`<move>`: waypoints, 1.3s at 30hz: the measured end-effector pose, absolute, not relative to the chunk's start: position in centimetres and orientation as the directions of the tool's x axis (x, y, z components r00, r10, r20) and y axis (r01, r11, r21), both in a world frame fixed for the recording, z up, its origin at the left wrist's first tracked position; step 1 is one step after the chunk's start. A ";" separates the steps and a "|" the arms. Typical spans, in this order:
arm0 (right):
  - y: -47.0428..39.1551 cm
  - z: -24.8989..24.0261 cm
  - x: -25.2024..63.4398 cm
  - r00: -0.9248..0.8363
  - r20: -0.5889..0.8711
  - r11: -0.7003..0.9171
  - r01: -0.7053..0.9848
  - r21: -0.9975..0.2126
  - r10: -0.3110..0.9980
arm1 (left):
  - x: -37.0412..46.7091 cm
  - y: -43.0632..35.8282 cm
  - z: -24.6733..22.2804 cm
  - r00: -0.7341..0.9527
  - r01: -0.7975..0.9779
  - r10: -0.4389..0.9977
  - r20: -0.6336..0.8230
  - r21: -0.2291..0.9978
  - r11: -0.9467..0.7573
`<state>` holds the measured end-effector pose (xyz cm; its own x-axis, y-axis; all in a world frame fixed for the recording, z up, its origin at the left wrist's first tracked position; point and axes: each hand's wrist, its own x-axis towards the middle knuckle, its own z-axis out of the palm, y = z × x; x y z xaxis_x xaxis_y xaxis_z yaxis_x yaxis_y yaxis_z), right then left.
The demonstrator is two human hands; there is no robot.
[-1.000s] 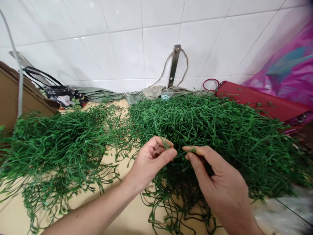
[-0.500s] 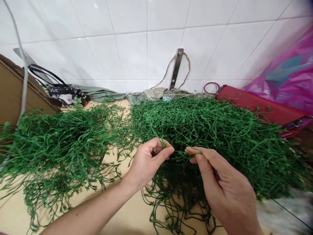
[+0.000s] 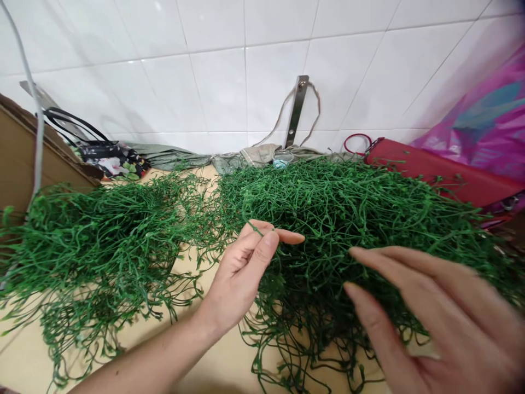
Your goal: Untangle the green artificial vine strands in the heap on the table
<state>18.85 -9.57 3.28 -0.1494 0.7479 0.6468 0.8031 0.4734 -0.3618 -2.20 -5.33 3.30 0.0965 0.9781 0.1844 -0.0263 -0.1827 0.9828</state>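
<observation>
on my feed i see left hand (image 3: 240, 271), fingers clamped on a thin green stem (image 3: 256, 228), before the larger stem pile (image 3: 328, 200) on the worktop (image 3: 219, 358); right hand (image 3: 443, 317) blurred, fingers apart, near that pile

L hand (image 3: 240, 273) & R hand (image 3: 447, 317) bare — L forearm (image 3: 164, 350) too, w/ sm. spot (image 3: 117, 374).

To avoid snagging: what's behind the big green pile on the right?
Behind the big green pile: crumpled cloth, a metal bracket against the tiled wall, and, farther right, a red bag. The pile covers part of the bag; anything lower is hidden.
</observation>
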 end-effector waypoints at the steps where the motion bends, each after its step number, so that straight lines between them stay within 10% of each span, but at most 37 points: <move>1: -9.9 3.3 17.9 -0.196 0.630 0.507 0.783 -0.360 0.751 | -2.1 -5.5 3.4 0.124 -0.062 0.978 0.168 0.985 -0.161; 6: -10.3 2.4 13.9 -0.325 0.299 0.440 0.592 -0.675 0.897 | -2.0 -6.2 4.1 0.270 -0.047 0.940 0.206 0.978 -0.201; 14: -8.9 1.5 15.1 -0.007 0.090 0.089 0.276 -0.957 0.996 | -3.0 -5.6 4.1 0.384 0.167 0.915 0.122 0.966 -0.199; 24: -8.4 0.3 15.5 0.059 0.046 0.044 0.029 -0.999 0.997 | -2.2 -5.2 2.6 0.321 0.134 0.947 -0.008 0.990 -0.037; 39: -8.6 1.6 14.5 0.020 0.059 0.052 0.249 -0.967 0.998 | -1.8 -4.3 2.3 0.274 -0.283 0.956 -0.102 0.942 0.182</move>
<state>14.52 -8.57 1.55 0.0198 0.9981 0.0585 0.2488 0.0518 -0.9672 -1.78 -4.26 2.30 0.2738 0.9563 -0.1024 -0.2828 0.1818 0.9418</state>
